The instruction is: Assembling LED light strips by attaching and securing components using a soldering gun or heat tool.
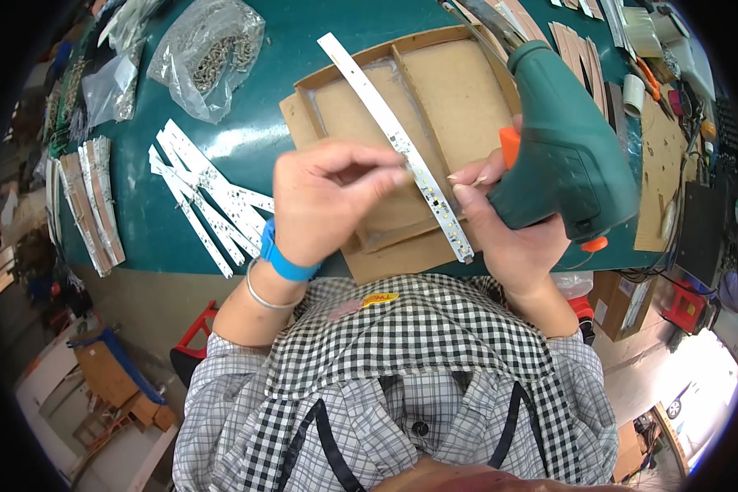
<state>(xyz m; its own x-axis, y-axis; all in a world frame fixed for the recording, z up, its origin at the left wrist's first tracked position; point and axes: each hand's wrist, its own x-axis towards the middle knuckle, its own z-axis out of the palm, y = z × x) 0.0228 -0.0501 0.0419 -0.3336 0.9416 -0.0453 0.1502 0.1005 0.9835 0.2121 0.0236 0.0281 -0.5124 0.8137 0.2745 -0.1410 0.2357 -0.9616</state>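
A narrow white LED strip board [422, 174] lies slantwise over a shallow brown cardboard tray [414, 34]. Yellow LEDs and a dark chip show on its near half. My left hand [324, 197] is closed in a pinch at the board's left edge; whatever sits between thumb and fingers is too small to make out. A green soldering gun [570, 135] with orange trigger and metal tip pointing away rests in my right hand [517, 246]. Its body hides part of that hand. The right thumb and a fingertip come together beside the board's right edge.
Several white strip boards [213, 193] lie loosely piled left of the tray. Beyond them sits a clear bag of small metal parts [217, 61]. Bundled strips [94, 201] lie farther left. At right stand a white roll [633, 94] and orange-handled pliers [648, 78].
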